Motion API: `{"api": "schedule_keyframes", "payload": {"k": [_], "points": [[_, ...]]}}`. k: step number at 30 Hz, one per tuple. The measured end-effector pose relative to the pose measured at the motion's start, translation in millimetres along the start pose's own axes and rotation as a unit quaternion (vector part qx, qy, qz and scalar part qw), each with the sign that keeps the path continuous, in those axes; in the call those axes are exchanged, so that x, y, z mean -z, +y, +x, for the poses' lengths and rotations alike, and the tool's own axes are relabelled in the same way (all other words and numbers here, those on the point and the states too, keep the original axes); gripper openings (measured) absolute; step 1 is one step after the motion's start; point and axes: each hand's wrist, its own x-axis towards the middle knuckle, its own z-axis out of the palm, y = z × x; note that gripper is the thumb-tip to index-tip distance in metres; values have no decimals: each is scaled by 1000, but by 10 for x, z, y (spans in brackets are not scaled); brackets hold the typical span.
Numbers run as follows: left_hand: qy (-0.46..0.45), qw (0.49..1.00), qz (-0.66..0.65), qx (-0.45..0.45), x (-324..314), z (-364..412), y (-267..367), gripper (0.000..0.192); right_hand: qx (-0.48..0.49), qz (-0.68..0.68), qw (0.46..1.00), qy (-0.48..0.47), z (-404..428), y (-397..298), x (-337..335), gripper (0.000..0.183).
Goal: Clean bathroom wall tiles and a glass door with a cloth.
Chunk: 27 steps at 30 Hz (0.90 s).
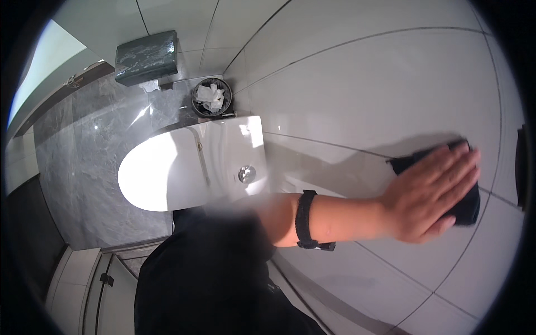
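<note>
My left hand (431,192) lies with its back towards me and presses a folded black cloth (465,211) against the pale tiled wall (402,92). The cloth shows above the hand and below the fingertips; its middle is hidden under the palm. A black strap (305,217) goes round that arm. My right hand is out of view. To the left of the arm stands a white one-piece toilet (188,167) with its lid down and a round chrome flush button (247,174) on top.
Beside the toilet stands a round black waste bin (193,98) with white crumpled paper. A dark marbled tissue dispenser (146,58) hangs on the wall. Grey marbled tiles (92,167) cover the floor. A glass panel with a black fitting (106,279) is at lower left, a dark object (520,167) at far right.
</note>
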Motion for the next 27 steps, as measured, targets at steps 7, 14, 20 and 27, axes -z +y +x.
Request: {"api": "schedule_keyframes", "payload": {"k": [7,14,20,27], "points": [[-33,995,-36,-91,-603,-533,1048,69,167,-36,973,156,102,-998,646,38],[-111,984,-105,-93,-957,-560,1528,62,13,453,886,102,86,-1298,864,36],[-92,976,-102,-166,-1083,-446,1568,65,174,676,712,-76,-205,-1981,1565,24],[-226,944,-165,-175,-891,-109,1740,93,181,663,727,13,-288,-2178,1283,35]]}}
